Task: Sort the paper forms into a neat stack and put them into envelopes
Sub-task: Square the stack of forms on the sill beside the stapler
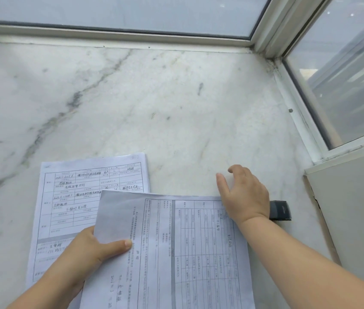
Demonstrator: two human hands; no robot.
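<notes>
head view: one wide look down at a marble surface (154,103) set in a window corner.
landmark: the filled-in form (69,197), lying flat on the surface with handwriting in its table boxes, a thin edge of more sheets showing along its right side.
turned form: a second printed form (176,253), rotated sideways, overlaps the lower right corner of the filled-in form and runs out of the bottom of the frame.
left hand: the left hand (87,250) sits over the lower part of the filled-in form and grips the turned form at its left edge.
left fingers: thumb (118,245) on top of the sheet, the other fingers tucked out of sight beneath it, so clamped on the paper.
right hand: the right hand (245,195) is well to the right of the filled-in form, at the top right corner of the turned form.
right fingers: loosely curled and apart, gripping nothing; whether the heel of the hand touches the paper, cannot tell.
dark object: a small black item (280,209) peeks out from behind the right wrist, further right again; too hidden to identify.
window frame: a white window frame (132,40) runs beyond the filled-in form and down the right side.
</notes>
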